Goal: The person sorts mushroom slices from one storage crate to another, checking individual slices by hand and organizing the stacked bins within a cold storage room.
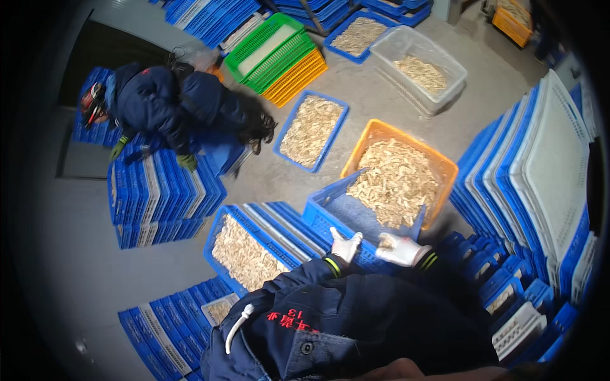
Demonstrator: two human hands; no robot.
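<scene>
Blocking much of the lower frame, the person's dark jacket point(356, 330) hides whatever sits below the hands. Fisheye rim blacks out the corners; crates at far right and lower left bend and get cut off. Can't make out what the pale pieces are exactly, just thin, tan, chip-like bits.

Left hand point(346, 244), white glove, fingers spread, grips the near rim of a blue crate point(346, 213), center frame. Right hand point(400, 249), also white-gloved, holds the same rim just beside it, fingers curled over the edge; whether it pinches any pieces, can't tell. Blue crate is tilted up w/ its far end over an orange crate point(445, 166), center right. Pale pieces point(397, 181) heap where the two crates meet; blue crate's near floor is bare, slotted plastic.

Another blue crate point(219, 232) w/ the same pieces sits left of the hands. Upper left, a second person point(165, 101) in dark clothes bends over a stack of blue crates point(159, 197). Green crate point(270, 47) on an orange one, top center; clear bin point(416, 66) top right.
</scene>
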